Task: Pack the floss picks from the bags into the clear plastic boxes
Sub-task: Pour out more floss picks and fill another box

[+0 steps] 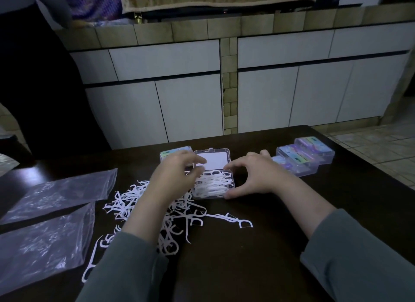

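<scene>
Head camera looks down on a dark table (pixel 258 268) where an open clear box (pixel 213 184), lid (pixel 212 159) tipped back, sits packed with white floss picks. Right hand (pixel 253 174) curls around that box's right side, thumb at its near corner, grasping it. Left hand (pixel 177 173) hovers blurred over the box's left edge; whether it holds anything cannot be told. Loose floss picks (pixel 179 220) sprawl just left of and nearer than the box. Two flat bags (pixel 51 216) lie further left. Filled boxes (pixel 303 157) stand right of it, another closed box (pixel 173 154) behind its left corner.
</scene>
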Demonstrator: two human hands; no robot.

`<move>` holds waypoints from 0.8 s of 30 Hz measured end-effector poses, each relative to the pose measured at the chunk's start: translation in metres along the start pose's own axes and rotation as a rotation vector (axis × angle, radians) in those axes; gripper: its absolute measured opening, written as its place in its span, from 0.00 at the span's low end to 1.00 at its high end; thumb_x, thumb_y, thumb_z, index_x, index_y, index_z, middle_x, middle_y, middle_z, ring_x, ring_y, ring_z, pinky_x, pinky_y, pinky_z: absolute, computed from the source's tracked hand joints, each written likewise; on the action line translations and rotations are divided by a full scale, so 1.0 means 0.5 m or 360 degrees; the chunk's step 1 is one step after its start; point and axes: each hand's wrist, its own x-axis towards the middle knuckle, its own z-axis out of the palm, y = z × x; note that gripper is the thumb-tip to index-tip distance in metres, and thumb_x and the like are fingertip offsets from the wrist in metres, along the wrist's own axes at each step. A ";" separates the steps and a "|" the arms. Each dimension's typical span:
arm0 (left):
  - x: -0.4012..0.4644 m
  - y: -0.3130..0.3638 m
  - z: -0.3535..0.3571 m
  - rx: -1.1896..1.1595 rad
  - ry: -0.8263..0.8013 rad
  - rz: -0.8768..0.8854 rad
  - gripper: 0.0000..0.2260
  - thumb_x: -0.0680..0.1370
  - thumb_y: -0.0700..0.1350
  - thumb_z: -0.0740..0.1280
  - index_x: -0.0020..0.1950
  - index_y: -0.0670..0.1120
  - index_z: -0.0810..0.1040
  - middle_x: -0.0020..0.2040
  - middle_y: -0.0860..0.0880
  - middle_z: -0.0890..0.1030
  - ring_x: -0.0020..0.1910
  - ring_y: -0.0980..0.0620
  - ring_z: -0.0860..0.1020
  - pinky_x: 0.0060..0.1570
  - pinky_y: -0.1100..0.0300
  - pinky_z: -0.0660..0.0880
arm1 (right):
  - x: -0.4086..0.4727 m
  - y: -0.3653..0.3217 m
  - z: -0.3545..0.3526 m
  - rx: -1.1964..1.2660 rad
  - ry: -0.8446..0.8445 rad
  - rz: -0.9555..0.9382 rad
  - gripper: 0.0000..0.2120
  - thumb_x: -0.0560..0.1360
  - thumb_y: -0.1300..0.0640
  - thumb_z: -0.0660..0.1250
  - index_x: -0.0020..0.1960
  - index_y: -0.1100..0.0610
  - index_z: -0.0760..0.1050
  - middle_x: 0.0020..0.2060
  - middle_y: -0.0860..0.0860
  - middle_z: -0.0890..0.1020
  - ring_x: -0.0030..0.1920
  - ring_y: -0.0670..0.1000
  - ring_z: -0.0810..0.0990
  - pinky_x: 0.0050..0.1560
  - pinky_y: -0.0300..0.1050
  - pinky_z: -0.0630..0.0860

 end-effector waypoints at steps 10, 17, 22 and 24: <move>-0.006 -0.006 0.014 0.0031 -0.0094 -0.0132 0.08 0.77 0.49 0.69 0.55 0.55 0.83 0.55 0.54 0.80 0.49 0.56 0.76 0.53 0.54 0.76 | 0.007 0.013 0.011 -0.0023 0.0011 0.0051 0.39 0.62 0.28 0.70 0.70 0.38 0.67 0.61 0.44 0.74 0.59 0.50 0.61 0.50 0.46 0.63; -0.004 -0.012 0.012 -0.0141 0.0002 -0.0018 0.07 0.77 0.51 0.69 0.54 0.56 0.83 0.54 0.57 0.78 0.51 0.60 0.76 0.55 0.54 0.76 | 0.010 0.013 0.013 -0.0093 0.0039 0.0086 0.40 0.62 0.27 0.70 0.71 0.38 0.67 0.61 0.46 0.73 0.60 0.51 0.62 0.49 0.46 0.64; -0.004 0.021 0.030 -0.0016 -0.0259 0.0076 0.10 0.77 0.55 0.67 0.56 0.58 0.82 0.57 0.57 0.76 0.55 0.59 0.73 0.57 0.53 0.75 | 0.012 0.017 0.014 -0.0176 0.0075 0.0102 0.40 0.63 0.26 0.68 0.71 0.38 0.66 0.64 0.48 0.71 0.62 0.53 0.63 0.51 0.46 0.63; -0.004 0.021 0.028 -0.0014 -0.0235 0.0073 0.10 0.78 0.55 0.66 0.57 0.57 0.82 0.58 0.57 0.76 0.55 0.59 0.73 0.57 0.53 0.75 | 0.014 0.020 0.015 -0.0232 0.0080 0.0097 0.41 0.62 0.25 0.67 0.71 0.39 0.66 0.65 0.48 0.71 0.64 0.53 0.64 0.56 0.49 0.63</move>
